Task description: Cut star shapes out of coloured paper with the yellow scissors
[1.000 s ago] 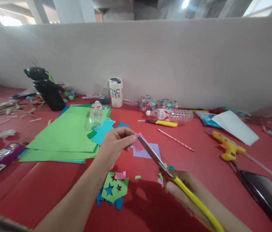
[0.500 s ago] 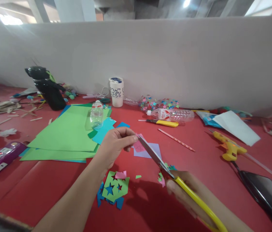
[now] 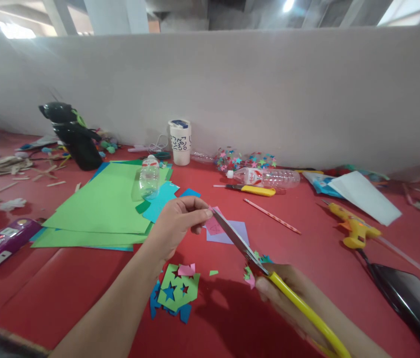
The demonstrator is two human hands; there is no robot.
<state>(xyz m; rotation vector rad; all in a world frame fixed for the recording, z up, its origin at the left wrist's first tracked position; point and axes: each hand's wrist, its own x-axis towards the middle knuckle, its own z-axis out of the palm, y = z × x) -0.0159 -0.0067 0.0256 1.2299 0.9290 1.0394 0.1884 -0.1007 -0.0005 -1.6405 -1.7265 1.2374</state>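
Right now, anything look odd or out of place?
Mildly: a clear plastic bottle lies on its side, not standing, behind the yellow utility knife, and a green scrap sits apart from the star-cut green paper. Scissors and pink paper look normal; no spill visible.

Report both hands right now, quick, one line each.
Left hand: closed, pinching a small flat pink paper piece between thumb and fingers.
Right hand: closed, holding yellow-handled scissors with straight metal blades.
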